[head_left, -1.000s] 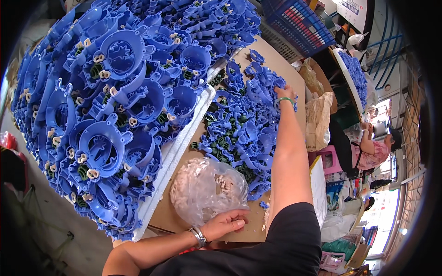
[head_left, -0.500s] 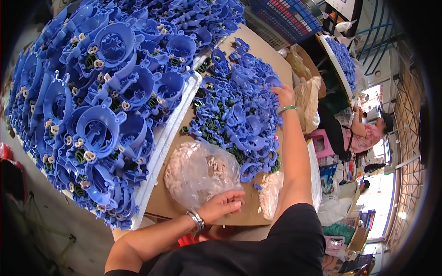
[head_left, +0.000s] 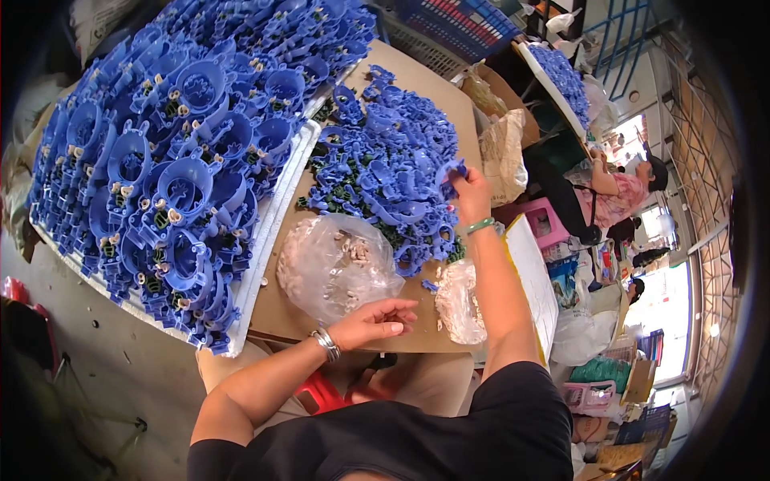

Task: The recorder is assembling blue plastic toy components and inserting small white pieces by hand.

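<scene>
My right hand (head_left: 472, 191), a green bangle on its wrist, grips a small blue plastic part (head_left: 451, 173) at the right edge of a loose heap of blue plastic parts (head_left: 401, 152). Dark green pieces (head_left: 341, 198) lie mixed into that heap. My left hand (head_left: 375, 322), wearing silver bangles, is held with fingers apart and nothing in it. It hovers by a clear plastic bag (head_left: 341, 264) of small cream pieces. A second small bag of cream pieces (head_left: 457, 303) lies near the table's front edge, close to my right forearm.
On the left, a white foam board (head_left: 277, 212) carries stacked blue ring-shaped assemblies (head_left: 184, 188). Blue crates (head_left: 461, 28) stand beyond the brown tabletop (head_left: 277, 301). A brown sack (head_left: 504, 156) sits at its right. Farther right, another person (head_left: 613, 192) sits near a pink stool (head_left: 541, 223).
My right hand has drawn back from the heap with a blue part in its fingers. My left hand's fingers have spread. The whole view has shifted.
</scene>
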Motion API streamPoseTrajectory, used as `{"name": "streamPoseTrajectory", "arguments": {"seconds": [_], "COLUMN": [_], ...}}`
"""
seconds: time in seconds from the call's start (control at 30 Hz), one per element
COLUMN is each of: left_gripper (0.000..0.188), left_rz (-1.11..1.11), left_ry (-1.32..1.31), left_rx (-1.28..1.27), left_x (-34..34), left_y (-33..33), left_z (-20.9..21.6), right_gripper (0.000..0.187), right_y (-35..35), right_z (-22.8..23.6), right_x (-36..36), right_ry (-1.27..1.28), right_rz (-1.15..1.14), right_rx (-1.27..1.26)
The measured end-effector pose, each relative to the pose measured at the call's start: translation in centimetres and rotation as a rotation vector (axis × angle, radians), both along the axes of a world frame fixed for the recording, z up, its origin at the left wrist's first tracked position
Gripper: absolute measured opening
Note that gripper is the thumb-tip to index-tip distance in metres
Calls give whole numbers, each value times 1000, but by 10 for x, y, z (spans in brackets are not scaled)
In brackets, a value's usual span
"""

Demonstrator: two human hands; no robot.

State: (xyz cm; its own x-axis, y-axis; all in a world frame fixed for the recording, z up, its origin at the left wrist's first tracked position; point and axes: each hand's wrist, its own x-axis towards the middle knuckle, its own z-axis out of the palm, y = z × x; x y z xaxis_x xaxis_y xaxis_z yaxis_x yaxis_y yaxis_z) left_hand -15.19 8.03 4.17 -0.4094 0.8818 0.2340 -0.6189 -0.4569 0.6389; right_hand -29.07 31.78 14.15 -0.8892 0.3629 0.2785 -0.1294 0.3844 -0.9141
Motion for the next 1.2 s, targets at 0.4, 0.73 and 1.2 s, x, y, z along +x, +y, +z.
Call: {"name": "streamPoseTrajectory", "arguments": {"seconds": [0.4, 0.73, 1.2], "left_gripper": [39, 47, 48], "left_rz": [182, 358, 387], "left_ry": [125, -163, -267], "left_rx": [-180, -125, -221], "left_x": [44, 119, 144], "left_y": [-36, -42, -34], "left_z": [10, 17, -1], "right_gripper": [15, 17, 22], "right_y": [-69, -113, -136], "right_z": [-16, -36, -83], "right_x": [200, 268, 303], "right_ry": [-227, -182, -98], "right_rz": [-5, 96, 71], "right_rx": [-750, -785, -205]}}
